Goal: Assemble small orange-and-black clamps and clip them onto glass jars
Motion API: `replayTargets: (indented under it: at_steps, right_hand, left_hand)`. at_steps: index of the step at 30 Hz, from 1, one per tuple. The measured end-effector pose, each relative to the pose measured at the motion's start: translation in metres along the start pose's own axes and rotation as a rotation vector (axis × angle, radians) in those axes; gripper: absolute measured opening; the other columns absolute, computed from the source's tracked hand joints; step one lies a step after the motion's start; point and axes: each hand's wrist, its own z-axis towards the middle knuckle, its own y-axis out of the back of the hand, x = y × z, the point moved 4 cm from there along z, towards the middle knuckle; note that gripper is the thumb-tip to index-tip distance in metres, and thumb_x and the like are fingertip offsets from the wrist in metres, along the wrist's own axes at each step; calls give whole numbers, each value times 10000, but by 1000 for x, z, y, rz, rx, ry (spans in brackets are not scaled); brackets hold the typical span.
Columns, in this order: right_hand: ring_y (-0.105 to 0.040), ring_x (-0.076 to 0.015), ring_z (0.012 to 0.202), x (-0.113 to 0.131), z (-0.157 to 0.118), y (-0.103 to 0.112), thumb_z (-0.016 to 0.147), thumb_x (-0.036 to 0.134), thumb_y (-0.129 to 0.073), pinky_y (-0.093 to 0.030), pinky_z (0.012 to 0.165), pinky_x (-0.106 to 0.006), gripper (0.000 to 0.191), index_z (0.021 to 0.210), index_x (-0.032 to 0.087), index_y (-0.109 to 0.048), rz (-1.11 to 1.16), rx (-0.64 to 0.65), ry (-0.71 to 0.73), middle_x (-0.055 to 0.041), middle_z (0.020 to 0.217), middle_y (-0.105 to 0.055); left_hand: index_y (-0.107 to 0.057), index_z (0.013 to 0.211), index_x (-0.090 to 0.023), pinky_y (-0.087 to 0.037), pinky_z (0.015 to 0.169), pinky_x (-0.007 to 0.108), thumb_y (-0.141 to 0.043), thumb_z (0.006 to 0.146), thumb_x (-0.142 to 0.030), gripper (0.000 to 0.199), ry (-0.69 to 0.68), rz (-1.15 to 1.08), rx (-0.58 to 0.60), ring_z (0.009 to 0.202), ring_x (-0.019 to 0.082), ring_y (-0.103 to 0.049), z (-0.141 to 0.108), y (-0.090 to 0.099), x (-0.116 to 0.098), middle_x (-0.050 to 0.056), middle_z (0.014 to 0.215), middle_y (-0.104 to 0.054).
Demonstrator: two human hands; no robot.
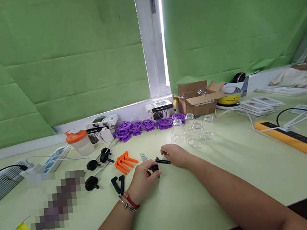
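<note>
My left hand [146,176] has its fingers closed on a small black part [155,167] near the middle of the table. Just to its right, my right hand [174,154] rests with its fingers curled; what they hold, if anything, is hidden. A black handle-like piece [163,160] lies between the two hands. Thin metal pieces [143,157] lie behind my left hand. Two more black handles [118,185] are beside my left wrist. Several orange angled pieces [125,162] lie in a row, with black knobs on metal rods [92,183] farther left.
Clear glass jars [196,135] stand behind my right hand. Purple wheel-shaped parts [147,125] line the back, near an open cardboard box [201,105]. An orange-lidded shaker [80,142] and power strip [57,159] are left; an orange-and-black bar [292,140] is right.
</note>
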Motion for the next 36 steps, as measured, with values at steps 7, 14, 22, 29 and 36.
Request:
replayTargets:
  at_steps: [7,14,22,29,36]
  right_hand:
    - [-480,-102,659,49,-22,28,798,140,-525,-390,609,-218,86,855,200,-546,466,-83,156,13,783,-593]
    - [-511,-111,694,59,-27,24,763,89,-550,-397,658,-244,125,818,192,-595,440,-52,197,9,771,-603]
    - [-564,-142,761,-1,-14,30,831,210,-491,-438,684,-262,136,902,187,-604,517,-302,-96,-26,852,-643]
    - [-585,-185,859,-50,-2,9,759,248,-633,-427,768,-284,250,989,158,-669,106,-126,-341,-80,999,-643]
    - [-574,-174,922,-34,1,4,792,217,-606,-400,771,-261,182,958,205,-680,20,-91,-277,-53,1031,-609]
  left_hand:
    - [-649,861,-176,-418,636,245,-596,752,-265,150,-16,-31,5,687,137,-531,0,-2,1,26,793,-621]
    - [-656,868,-170,-411,635,241,-583,756,-239,150,-32,-53,20,671,131,-517,0,-2,-1,17,745,-601]
    - [-651,837,-165,-423,626,247,-621,730,-290,167,10,-28,-22,669,136,-529,0,0,0,33,790,-636]
    - [-641,845,-168,-422,602,241,-618,733,-311,182,25,-52,-9,664,136,-525,0,0,0,31,784,-628]
    - [-643,838,-167,-420,609,245,-611,743,-294,162,1,-32,5,661,134,-520,-1,1,-1,30,785,-620]
